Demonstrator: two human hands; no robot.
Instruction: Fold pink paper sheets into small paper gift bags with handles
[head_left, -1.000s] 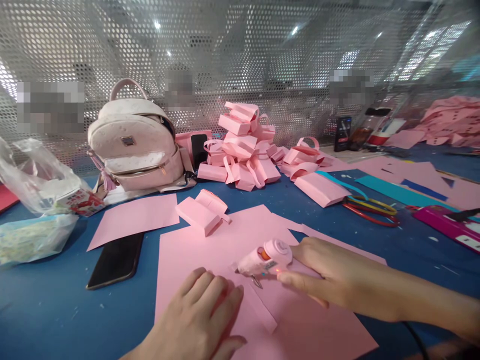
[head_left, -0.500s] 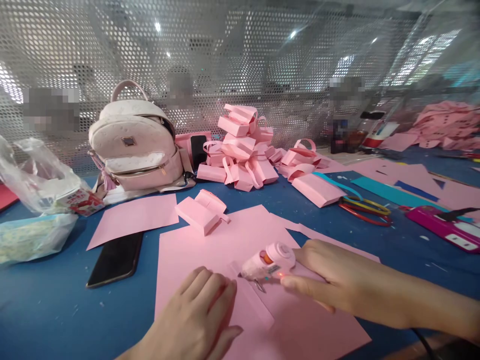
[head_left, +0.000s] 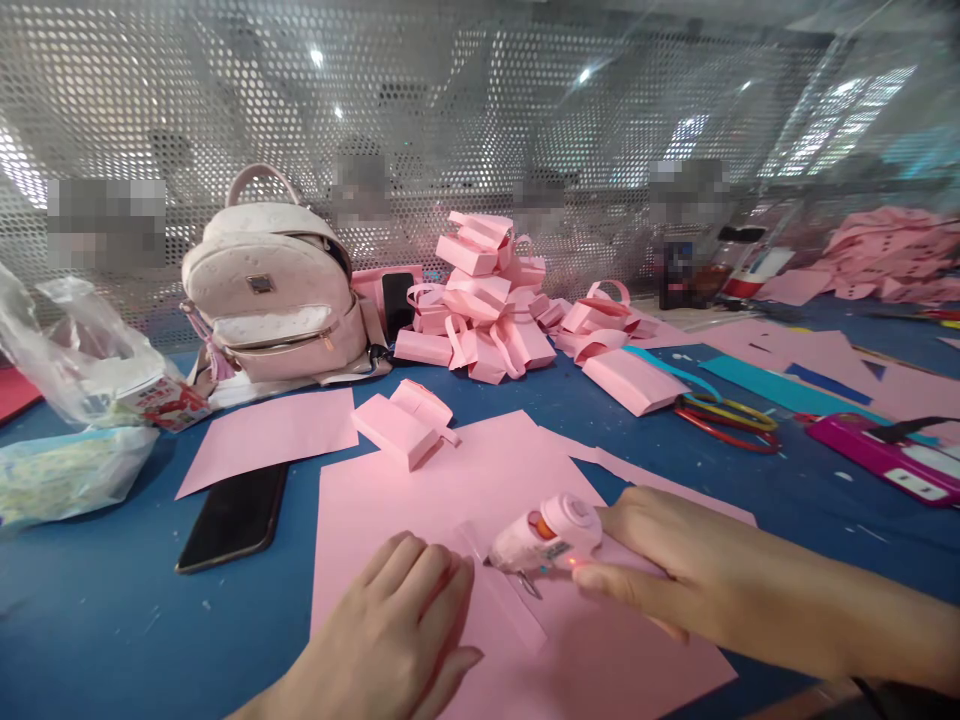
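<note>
My right hand (head_left: 660, 555) grips a pink hot glue gun (head_left: 551, 535), with fingers wrapped round its handle and a small light glowing near the thumb. The nozzle points left, at or just above a narrow pink paper piece (head_left: 517, 605) with a folded edge. My left hand (head_left: 405, 610) bends its fingers down over the left side of this piece; the fingertips are hidden. Under both lies a large pink paper sheet (head_left: 360, 510). Just beyond the sheet's middle sits a small folded pink paper box (head_left: 397, 430).
A pile of pink paper bags (head_left: 487, 310) stands in front of a perforated metal screen (head_left: 450, 120). To the left are a pale backpack (head_left: 277, 290), a black phone (head_left: 232, 520) and a plastic bag (head_left: 75, 470). Scissors (head_left: 731, 425) and a magenta power strip (head_left: 877, 455) lie right.
The glue gun and my right hand have shifted slightly right and down, the nozzle moving a little along the pink paper piece. My left hand stays nearly still.
</note>
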